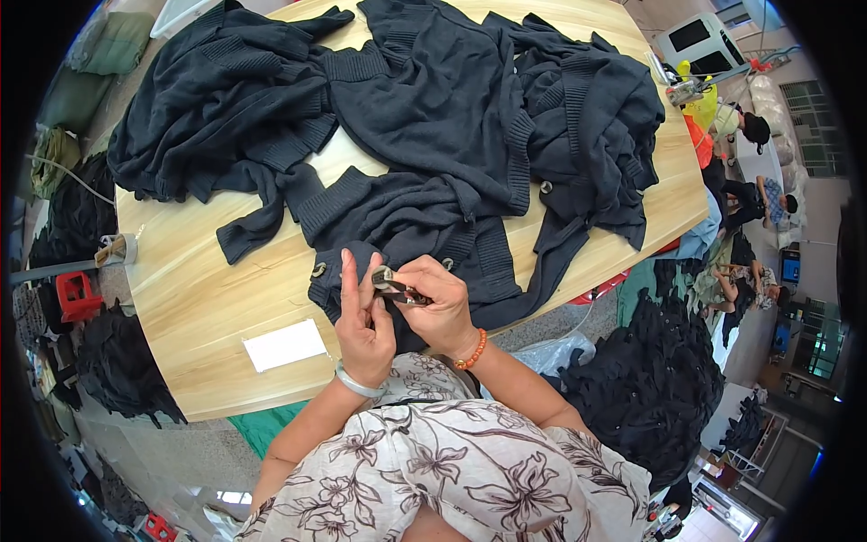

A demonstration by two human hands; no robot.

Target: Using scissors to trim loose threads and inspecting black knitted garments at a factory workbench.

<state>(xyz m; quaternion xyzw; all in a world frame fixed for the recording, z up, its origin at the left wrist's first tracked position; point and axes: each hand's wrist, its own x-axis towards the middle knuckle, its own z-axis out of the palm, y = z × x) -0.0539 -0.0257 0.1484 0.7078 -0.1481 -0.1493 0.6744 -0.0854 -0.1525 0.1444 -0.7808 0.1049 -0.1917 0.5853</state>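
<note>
My right hand (444, 307) grips the snips (397, 291); my left hand (361, 321) pinches the cardigan (424, 217) edge at the table (208, 298) rim. Keep the knit taut, blades clear of stitches.

cardigans (433, 117): dark knitted cloth, matt, ribbed at hems and cuffs
buttons (545, 187): small, shiny, metal-looking
table (208, 298): pale wood, smooth, slight sheen
snips (397, 291): dark metal, glinting
paper slip (284, 344): white, matt
bracelet (358, 386): smooth, silvery
</note>
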